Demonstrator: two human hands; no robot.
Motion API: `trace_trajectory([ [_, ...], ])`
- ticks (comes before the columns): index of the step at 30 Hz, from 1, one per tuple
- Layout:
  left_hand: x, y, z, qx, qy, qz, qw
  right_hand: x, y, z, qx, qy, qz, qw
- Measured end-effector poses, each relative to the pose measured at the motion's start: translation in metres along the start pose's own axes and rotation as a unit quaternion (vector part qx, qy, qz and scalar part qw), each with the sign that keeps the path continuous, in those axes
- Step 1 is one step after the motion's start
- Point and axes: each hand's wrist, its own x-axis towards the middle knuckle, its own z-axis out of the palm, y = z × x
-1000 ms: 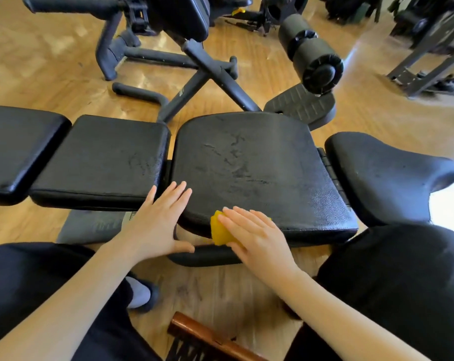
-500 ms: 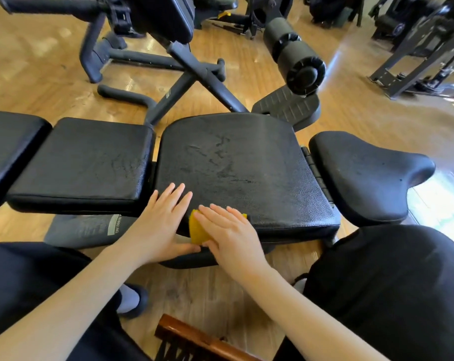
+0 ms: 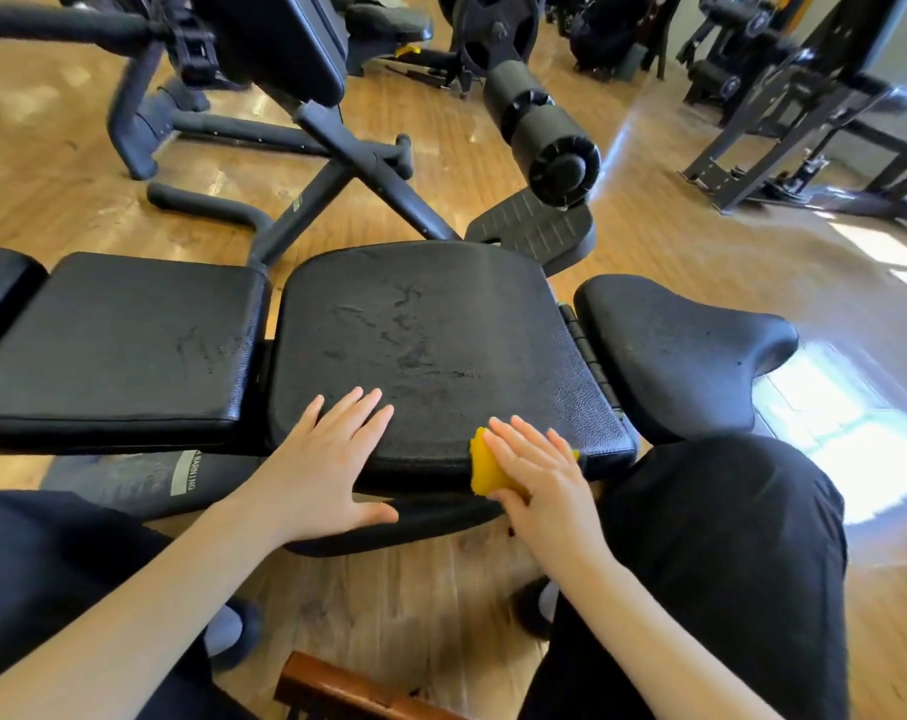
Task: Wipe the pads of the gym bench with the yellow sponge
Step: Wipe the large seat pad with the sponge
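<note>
The gym bench [image 3: 129, 480] has black pads in a row. The big middle pad [image 3: 420, 345] shows streaky marks, so I think it is partly wiped. The pad at 9 o'clock [image 3: 118, 335] and the curvy pad at 3 o'clock [image 3: 669, 345] may still need wiping. The left hand [image 3: 331, 459] lies flat with straight fingers on the middle pad. The right hand [image 3: 539, 475] presses the yellow sponge [image 3: 485, 472] with flat fingers on that pad's edge at 5 o'clock.
</note>
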Motion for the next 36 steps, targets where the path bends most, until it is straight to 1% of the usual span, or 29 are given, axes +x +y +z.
trace_trajectory([
  [2, 0.001, 0.002, -0.001, 0.003, -0.007, -0.004, 1.000, 0.010, -0.024, 0.010, -0.030, 0.003, -0.059, 0.998],
  [5, 0.002, 0.004, -0.001, -0.014, -0.011, -0.011, 1.000, 0.020, -0.048, 0.023, -0.033, -0.018, -0.109, 0.993],
  [8, 0.002, 0.004, -0.003, -0.013, -0.017, -0.012, 1.000, 0.016, -0.023, 0.019, -0.036, -0.043, -0.121, 0.991],
  [10, 0.003, 0.005, -0.004, -0.017, -0.023, -0.014, 0.999, 0.010, 0.001, 0.007, -0.030, -0.057, -0.088, 0.994],
  [11, 0.003, 0.006, -0.004, -0.018, -0.024, -0.015, 0.999, 0.007, 0.011, 0.000, -0.009, -0.065, -0.062, 0.996],
  [14, 0.005, 0.008, -0.005, -0.017, -0.023, -0.015, 0.999, -0.004, 0.044, -0.023, 0.083, -0.074, 0.038, 0.993],
  [16, 0.006, 0.008, -0.005, -0.015, -0.025, -0.015, 0.999, -0.010, 0.064, -0.036, 0.151, -0.054, 0.116, 0.980],
  [17, 0.006, 0.008, -0.005, -0.013, -0.027, -0.016, 0.999, -0.011, 0.070, -0.040, 0.173, -0.044, 0.139, 0.974],
  [19, 0.007, 0.009, -0.004, -0.006, -0.031, -0.017, 0.999, -0.014, 0.072, -0.040, 0.170, -0.038, 0.143, 0.974],
  [22, 0.008, 0.011, -0.003, 0.006, -0.036, -0.023, 0.999, -0.013, 0.052, -0.026, 0.127, -0.019, 0.092, 0.987],
  [23, 0.009, 0.012, -0.003, 0.009, -0.039, -0.026, 0.999, -0.009, 0.040, -0.020, 0.102, -0.013, 0.053, 0.993],
  [25, 0.011, 0.013, -0.003, 0.012, -0.042, -0.031, 0.999, 0.004, 0.011, -0.006, 0.028, -0.010, -0.056, 0.998],
  [26, 0.011, 0.015, -0.003, 0.010, -0.041, -0.034, 0.999, 0.011, -0.002, 0.002, 0.008, -0.024, -0.095, 0.995],
  [27, 0.011, 0.016, -0.003, 0.006, -0.035, -0.039, 0.999, 0.016, -0.010, 0.006, 0.005, -0.047, -0.116, 0.992],
  [29, 0.012, 0.017, -0.003, 0.004, -0.022, -0.044, 0.999, 0.020, -0.007, 0.007, 0.013, -0.079, -0.130, 0.988],
  [31, 0.012, 0.017, -0.002, 0.006, -0.020, -0.045, 0.999, 0.015, 0.014, 0.000, 0.019, -0.095, -0.113, 0.989],
  [33, 0.012, 0.017, -0.003, 0.005, -0.022, -0.046, 0.999, 0.010, 0.038, -0.016, 0.088, -0.127, -0.033, 0.987],
  [36, 0.013, 0.017, -0.002, 0.007, -0.017, -0.047, 0.999, 0.006, 0.070, -0.042, 0.193, -0.150, 0.073, 0.967],
])
